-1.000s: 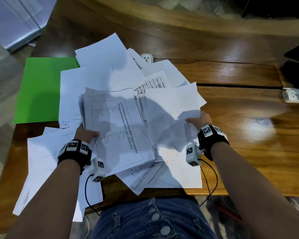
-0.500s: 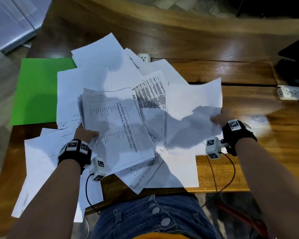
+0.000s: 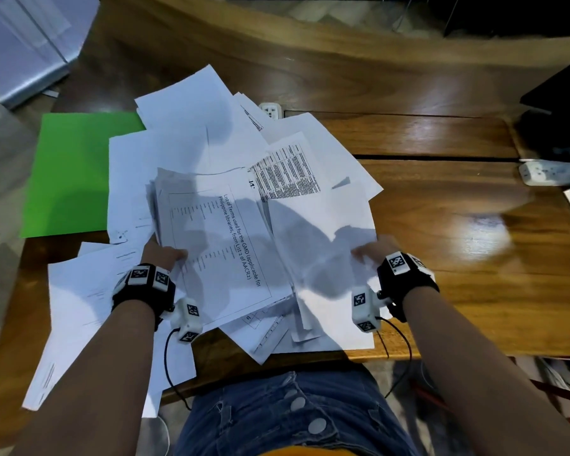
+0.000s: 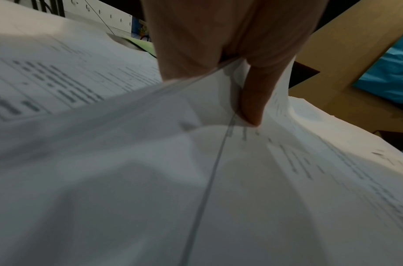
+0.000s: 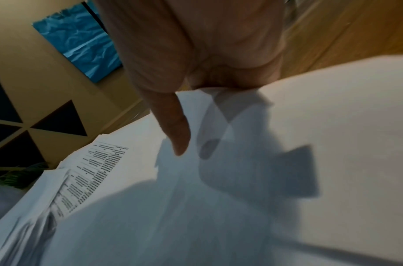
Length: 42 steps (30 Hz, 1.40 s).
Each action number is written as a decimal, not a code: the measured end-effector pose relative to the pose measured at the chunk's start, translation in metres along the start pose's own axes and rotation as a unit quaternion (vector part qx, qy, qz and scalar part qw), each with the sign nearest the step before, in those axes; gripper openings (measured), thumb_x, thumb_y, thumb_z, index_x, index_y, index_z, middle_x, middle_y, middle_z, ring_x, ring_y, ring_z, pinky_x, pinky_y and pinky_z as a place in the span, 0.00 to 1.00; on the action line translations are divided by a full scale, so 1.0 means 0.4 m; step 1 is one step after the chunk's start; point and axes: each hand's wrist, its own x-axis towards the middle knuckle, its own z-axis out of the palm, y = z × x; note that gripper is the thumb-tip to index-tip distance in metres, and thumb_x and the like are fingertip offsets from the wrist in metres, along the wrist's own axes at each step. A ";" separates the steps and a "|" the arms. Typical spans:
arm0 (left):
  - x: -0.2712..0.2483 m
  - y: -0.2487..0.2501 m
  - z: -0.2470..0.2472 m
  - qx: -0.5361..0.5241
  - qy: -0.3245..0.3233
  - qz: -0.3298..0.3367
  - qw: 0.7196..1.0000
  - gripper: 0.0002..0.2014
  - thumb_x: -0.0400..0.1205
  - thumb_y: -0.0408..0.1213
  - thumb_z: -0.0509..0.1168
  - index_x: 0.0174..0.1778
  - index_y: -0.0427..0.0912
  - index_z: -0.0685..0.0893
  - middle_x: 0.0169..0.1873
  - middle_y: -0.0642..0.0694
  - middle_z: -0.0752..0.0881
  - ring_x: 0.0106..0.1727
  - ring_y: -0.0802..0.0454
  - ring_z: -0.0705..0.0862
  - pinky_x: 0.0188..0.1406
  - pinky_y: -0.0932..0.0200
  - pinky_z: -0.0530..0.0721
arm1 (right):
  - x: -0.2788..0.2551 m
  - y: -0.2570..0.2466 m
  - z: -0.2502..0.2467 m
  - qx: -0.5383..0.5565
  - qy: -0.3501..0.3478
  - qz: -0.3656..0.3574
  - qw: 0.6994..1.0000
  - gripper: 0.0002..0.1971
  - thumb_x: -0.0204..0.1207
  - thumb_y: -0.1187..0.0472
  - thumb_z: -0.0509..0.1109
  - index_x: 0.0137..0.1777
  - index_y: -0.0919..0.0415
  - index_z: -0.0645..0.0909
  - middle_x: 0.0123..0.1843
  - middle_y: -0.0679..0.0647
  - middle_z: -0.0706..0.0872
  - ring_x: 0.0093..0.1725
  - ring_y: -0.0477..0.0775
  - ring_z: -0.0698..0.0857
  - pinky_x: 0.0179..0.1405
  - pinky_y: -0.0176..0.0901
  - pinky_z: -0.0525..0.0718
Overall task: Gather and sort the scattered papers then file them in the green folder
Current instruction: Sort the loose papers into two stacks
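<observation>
Head view: left hand (image 3: 160,255) pinches gathered stack (image 3: 211,245), right hand (image 3: 367,255) pinches loose sheet (image 3: 320,232) just right of it. Green folder (image 3: 76,172) lies left on bench (image 3: 441,225). Advice: lay sheet square onto stack before releasing.

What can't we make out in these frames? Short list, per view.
- Head view: the right edge of the green folder is covered by loose papers.
- Head view: the fingers of the left hand are hidden under the held stack.
- Head view: the right hand is motion-blurred where it grips a blank sheet.
- Left wrist view: the print on the sheets is too blurred to read.
- Right wrist view: the fingers under the sheet are hidden.
</observation>
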 end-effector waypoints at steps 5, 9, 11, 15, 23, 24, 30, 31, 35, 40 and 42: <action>-0.011 0.004 0.004 0.000 0.006 -0.001 1.000 0.27 0.75 0.17 0.67 0.71 0.24 0.71 0.70 0.27 0.76 0.69 0.31 0.77 0.60 0.52 0.74 | -0.012 -0.004 0.013 0.012 0.006 -0.005 1.000 0.37 0.62 0.60 0.81 0.69 0.73 0.73 0.57 0.66 0.86 0.51 0.65 0.88 0.55 0.57 0.87; -0.023 0.003 0.008 -0.005 0.008 -0.009 1.000 0.27 0.75 0.16 0.66 0.71 0.24 0.70 0.70 0.27 0.76 0.69 0.31 0.77 0.56 0.56 0.71 | -0.014 -0.004 0.024 0.010 -0.020 -0.009 1.000 0.37 0.61 0.56 0.82 0.69 0.71 0.76 0.60 0.65 0.86 0.54 0.66 0.87 0.54 0.53 0.87; -0.032 0.005 0.011 -0.009 0.009 -0.011 1.000 0.27 0.76 0.16 0.66 0.72 0.24 0.70 0.70 0.27 0.75 0.70 0.31 0.76 0.55 0.58 0.70 | -0.015 -0.005 0.028 0.006 -0.026 -0.017 1.000 0.33 0.65 0.58 0.81 0.69 0.71 0.76 0.61 0.65 0.86 0.55 0.66 0.87 0.54 0.53 0.87; -0.042 0.012 0.008 -0.009 0.013 -0.013 1.000 0.26 0.76 0.17 0.66 0.71 0.23 0.70 0.70 0.27 0.75 0.70 0.32 0.76 0.57 0.56 0.72 | -0.009 -0.020 -0.018 0.004 0.024 -0.048 0.999 0.30 0.70 0.57 0.77 0.68 0.72 0.75 0.61 0.66 0.84 0.58 0.66 0.85 0.52 0.50 0.85; -0.043 0.031 0.026 -0.041 -0.005 -0.017 0.999 0.24 0.75 0.17 0.67 0.69 0.22 0.73 0.67 0.26 0.78 0.67 0.30 0.78 0.56 0.55 0.73 | 0.028 -0.084 -0.237 0.087 0.240 -0.158 0.954 0.16 0.78 0.67 0.65 0.64 0.73 0.80 0.57 0.72 0.85 0.58 0.69 0.85 0.51 0.53 0.80; -0.042 0.035 0.032 -0.045 -0.013 -0.021 0.999 0.25 0.75 0.16 0.67 0.69 0.22 0.73 0.67 0.26 0.78 0.67 0.31 0.78 0.56 0.55 0.73 | 0.040 -0.094 -0.258 0.129 0.238 -0.166 0.948 0.15 0.76 0.67 0.65 0.60 0.72 0.81 0.51 0.71 0.86 0.54 0.67 0.86 0.46 0.52 0.80; -0.045 0.053 0.071 -0.127 -0.033 -0.033 0.991 0.24 0.76 0.24 0.69 0.68 0.26 0.75 0.60 0.29 0.82 0.60 0.34 0.83 0.54 0.53 0.77 | 0.036 -0.196 -0.224 0.152 0.153 -0.174 0.961 0.11 0.69 0.61 0.72 0.48 0.67 0.83 0.38 0.62 0.82 0.38 0.58 0.81 0.37 0.46 0.76; -0.042 0.055 0.076 -0.158 -0.035 -0.032 0.986 0.23 0.77 0.28 0.69 0.68 0.27 0.76 0.63 0.29 0.82 0.63 0.33 0.82 0.56 0.52 0.78 | 0.020 -0.210 -0.183 0.125 0.132 -0.186 0.966 0.09 0.70 0.62 0.71 0.47 0.67 0.84 0.38 0.62 0.82 0.39 0.57 0.81 0.37 0.45 0.75; -0.037 0.059 0.073 -0.239 -0.053 -0.074 0.967 0.39 0.76 0.57 0.68 0.79 0.40 0.67 0.76 0.38 0.71 0.76 0.40 0.71 0.76 0.45 0.68 | -0.029 -0.255 0.021 0.024 0.079 -0.201 0.976 0.18 0.76 0.61 0.68 0.63 0.71 0.81 0.58 0.67 0.86 0.58 0.64 0.85 0.50 0.46 0.80; -0.029 0.047 0.065 -0.275 -0.078 -0.111 0.952 0.48 0.62 0.66 0.73 0.76 0.47 0.71 0.72 0.45 0.76 0.74 0.45 0.74 0.77 0.45 0.68 | -0.071 -0.272 0.192 0.038 0.002 -0.229 0.973 0.26 0.73 0.65 0.70 0.71 0.65 0.70 0.65 0.64 0.81 0.65 0.65 0.81 0.57 0.46 0.78; -0.041 0.064 0.065 -0.239 -0.073 -0.087 0.964 0.28 0.78 0.49 0.69 0.72 0.43 0.74 0.54 0.52 0.86 0.59 0.55 0.85 0.62 0.64 0.77 | -0.061 -0.268 0.217 0.030 0.017 -0.215 0.976 0.38 0.70 0.60 0.75 0.77 0.64 0.61 0.71 0.65 0.75 0.72 0.65 0.75 0.65 0.52 0.76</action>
